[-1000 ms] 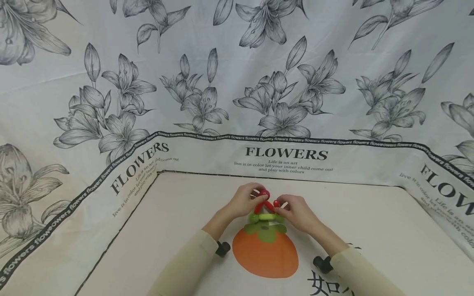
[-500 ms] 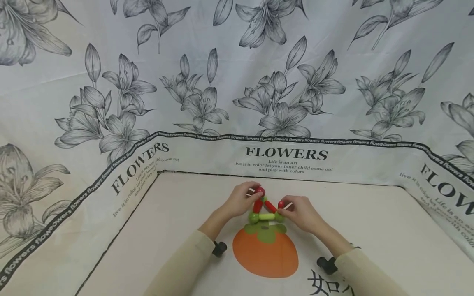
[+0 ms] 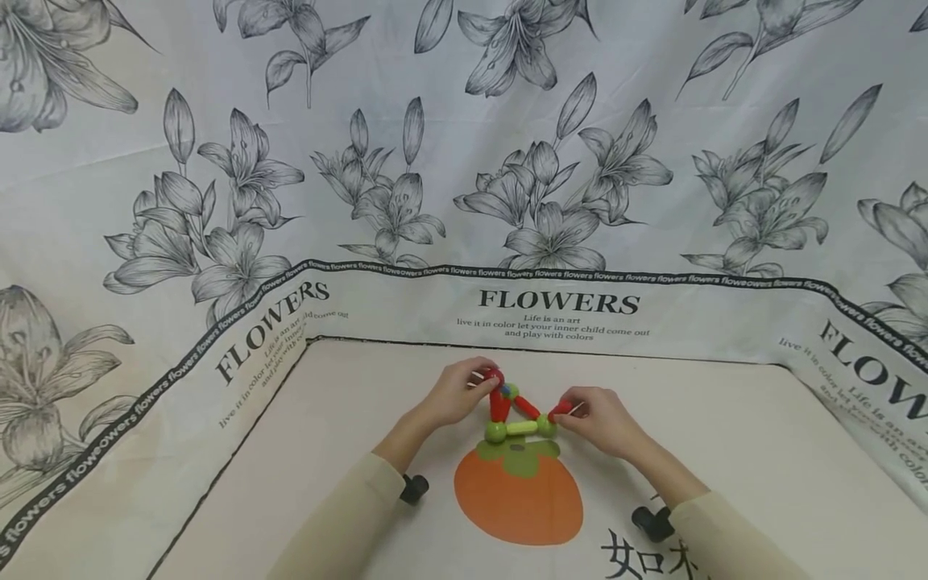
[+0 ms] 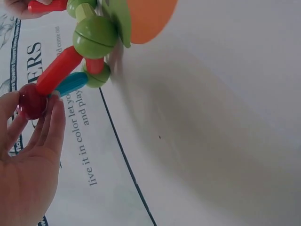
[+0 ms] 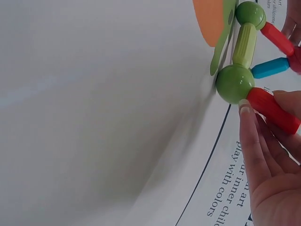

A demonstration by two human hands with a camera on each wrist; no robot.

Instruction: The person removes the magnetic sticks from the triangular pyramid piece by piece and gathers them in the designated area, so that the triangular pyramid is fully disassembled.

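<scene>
A small frame of magnetic rods and balls stands on the tabletop. In the head view its near side is a yellow-green rod (image 3: 522, 428) between a left green ball (image 3: 496, 432) and a right green ball (image 3: 547, 425). My left hand (image 3: 451, 395) pinches a dark red ball (image 4: 33, 101) above the frame; a red rod (image 4: 59, 70) and a blue rod (image 4: 71, 84) run from it. Thumb and fingers of my right hand (image 3: 603, 420) grip another red rod (image 5: 273, 110), whose end meets the right green ball. A third green ball (image 4: 97, 76) sits at the back.
Just in front of the frame, the cloth carries a printed orange persimmon (image 3: 518, 503) and black characters (image 3: 638, 556). A flower-printed curtain (image 3: 558, 209) rises behind the table and along both sides. Black wrist devices (image 3: 415, 489) show at both sleeves.
My left hand has drifted left with the red ball, tilting it outward. My right hand has shifted slightly right, and its red rod has gone from upright to leaning right.
</scene>
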